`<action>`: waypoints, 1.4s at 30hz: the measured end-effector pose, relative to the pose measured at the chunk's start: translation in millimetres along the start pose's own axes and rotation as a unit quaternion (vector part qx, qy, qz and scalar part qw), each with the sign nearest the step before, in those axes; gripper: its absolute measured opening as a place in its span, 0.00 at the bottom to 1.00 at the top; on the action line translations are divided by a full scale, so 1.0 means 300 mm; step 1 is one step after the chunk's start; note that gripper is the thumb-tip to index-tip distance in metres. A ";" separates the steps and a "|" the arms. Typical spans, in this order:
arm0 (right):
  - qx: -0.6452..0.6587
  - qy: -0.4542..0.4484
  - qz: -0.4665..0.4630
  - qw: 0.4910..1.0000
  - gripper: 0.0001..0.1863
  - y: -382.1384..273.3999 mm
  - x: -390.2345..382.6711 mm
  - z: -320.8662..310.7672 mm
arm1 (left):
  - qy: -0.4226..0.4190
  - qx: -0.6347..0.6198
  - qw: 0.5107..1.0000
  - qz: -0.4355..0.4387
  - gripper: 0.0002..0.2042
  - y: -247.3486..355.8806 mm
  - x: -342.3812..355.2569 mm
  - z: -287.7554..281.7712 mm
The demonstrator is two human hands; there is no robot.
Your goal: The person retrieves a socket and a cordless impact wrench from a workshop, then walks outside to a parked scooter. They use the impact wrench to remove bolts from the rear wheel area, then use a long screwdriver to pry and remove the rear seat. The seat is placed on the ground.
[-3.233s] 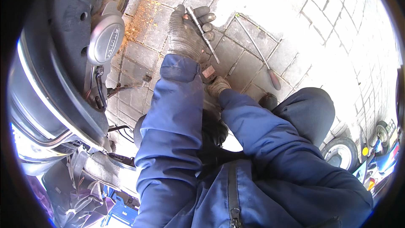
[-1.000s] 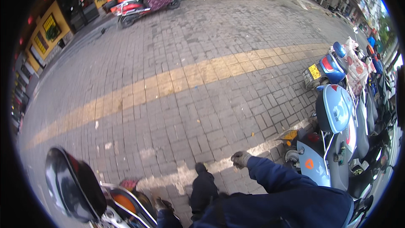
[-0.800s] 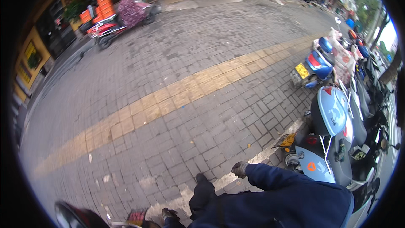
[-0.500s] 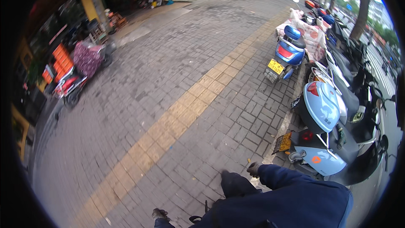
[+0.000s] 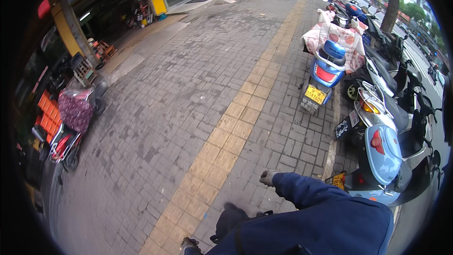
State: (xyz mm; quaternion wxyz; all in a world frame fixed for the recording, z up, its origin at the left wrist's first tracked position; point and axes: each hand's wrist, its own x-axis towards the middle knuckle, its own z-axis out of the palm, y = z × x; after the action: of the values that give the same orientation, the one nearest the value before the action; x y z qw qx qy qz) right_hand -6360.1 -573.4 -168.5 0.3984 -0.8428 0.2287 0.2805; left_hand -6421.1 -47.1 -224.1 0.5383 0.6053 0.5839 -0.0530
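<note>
Observed: pale-blue, glossy-bodied motor scooter (image 5: 375, 194) with rounded pale-blue hard-shell top case (image 5: 389, 156).
Stands parked tail-first to grey brick paving (image 5: 271, 158); carries the case closed, red-lensed, above an orange-yellow rear plate (image 5: 338, 181).

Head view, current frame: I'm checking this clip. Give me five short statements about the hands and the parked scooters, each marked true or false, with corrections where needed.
1. Both the left hand and the right hand are in view. True.
2. The light-blue scooter carries a box at its back. True.
3. The right hand is gripping that box. False: it shows apart from the box, against the grey paving.
4. The red scooter stands to the right of the yellow paving strip. False: it stands to the left of the strip.
5. A pink-and-white quilted cover shows just beyond the blue scooter's seat. True.
</note>
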 end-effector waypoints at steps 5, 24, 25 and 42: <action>0.033 0.034 0.070 0.996 0.19 -0.227 0.355 -0.188 | -0.071 0.069 0.995 -0.014 0.10 0.459 0.329 0.409; -0.057 -0.031 0.096 0.993 0.19 -1.237 1.953 -0.851 | -0.175 0.109 0.978 -0.025 0.26 2.080 0.993 1.715; -0.081 -0.020 0.062 0.995 0.19 -1.372 2.048 -0.929 | -0.168 0.131 0.977 -0.020 0.23 2.125 1.032 1.741; 0.110 0.003 0.163 0.981 0.14 -2.343 3.356 -1.598 | -0.188 0.002 0.980 0.072 0.12 3.712 1.303 3.138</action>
State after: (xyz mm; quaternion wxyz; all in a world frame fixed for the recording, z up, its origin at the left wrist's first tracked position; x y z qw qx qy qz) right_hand -5049.7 -713.6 -194.5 0.4369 -0.7462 0.3934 0.3123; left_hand -4916.8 -173.7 -228.6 0.6398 0.6258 0.4273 -0.1284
